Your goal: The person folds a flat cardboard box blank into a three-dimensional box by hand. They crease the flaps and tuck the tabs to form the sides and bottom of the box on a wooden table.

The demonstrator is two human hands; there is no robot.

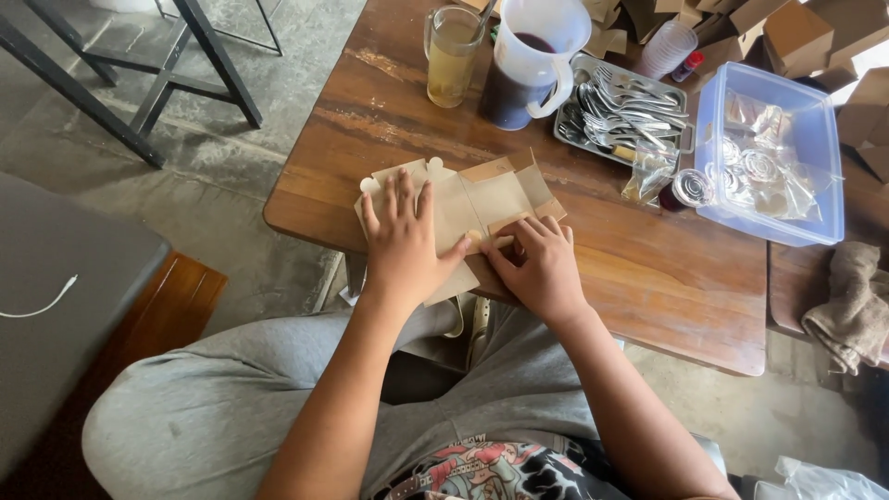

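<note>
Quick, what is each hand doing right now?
Left hand: open, pressed flat on the cardboard box blank.
Right hand: fingers curled, pressing a flap of the blank; not gripping.

Both forearms bare, no sleeves to elbow. Left hand (405, 243) and right hand (540, 267): no rings, no watch, no bands visible. Grey trousers (222, 398), plain soft cloth, creased over knees. Shirt (491, 468) grey with multicoloured printed graphic in red, teal, black at frame bottom.

Left hand (405, 243) flat, fingers spread; right hand (540, 264) beside it, fingers curled, pressing down.
</note>
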